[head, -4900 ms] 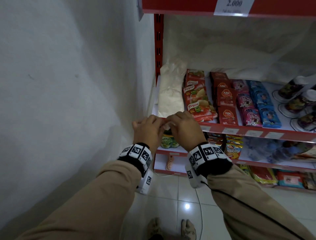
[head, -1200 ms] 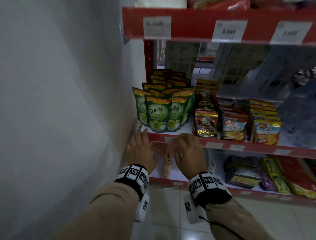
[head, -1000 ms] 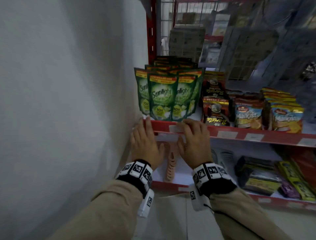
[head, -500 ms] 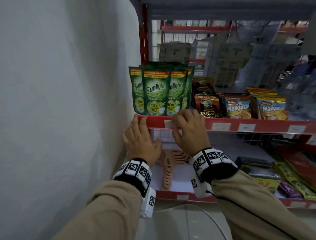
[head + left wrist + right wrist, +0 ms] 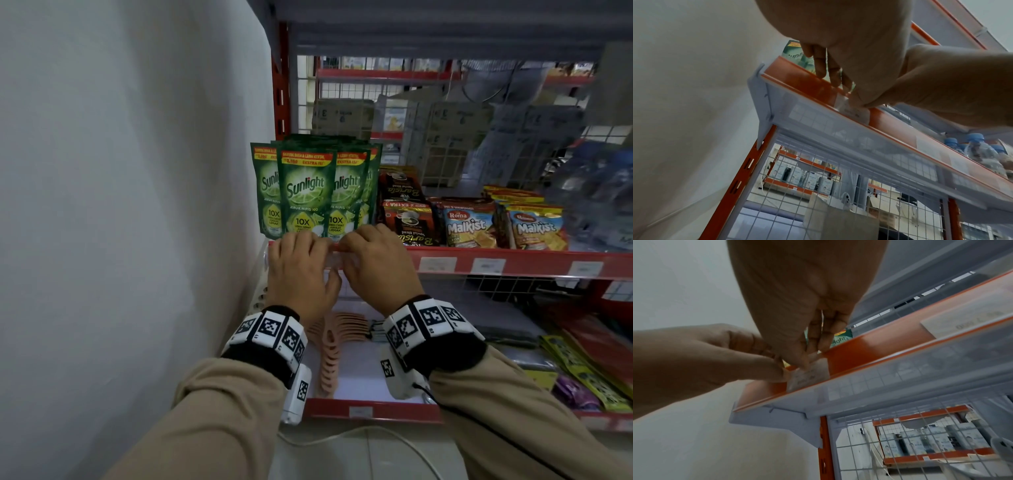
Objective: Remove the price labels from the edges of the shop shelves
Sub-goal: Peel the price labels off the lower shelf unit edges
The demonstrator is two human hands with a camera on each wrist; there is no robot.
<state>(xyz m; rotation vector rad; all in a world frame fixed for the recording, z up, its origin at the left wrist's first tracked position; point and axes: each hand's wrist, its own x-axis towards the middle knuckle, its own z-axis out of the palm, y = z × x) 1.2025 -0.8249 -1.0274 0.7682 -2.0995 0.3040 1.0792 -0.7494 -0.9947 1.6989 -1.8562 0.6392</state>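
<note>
At the wall end of the red shelf edge, below the green pouches, both hands work one price label. Left hand and right hand pinch it with curled fingers; it probably needs sliding free next.

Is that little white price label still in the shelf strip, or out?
Still in: white paper price label sits in the red shelf-edge strip, fingers pinching it.

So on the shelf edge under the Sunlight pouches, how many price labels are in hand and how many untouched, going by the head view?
Label pinched by left hand and right hand: 1
Untouched labels to the right: 3
Total: 4
</note>
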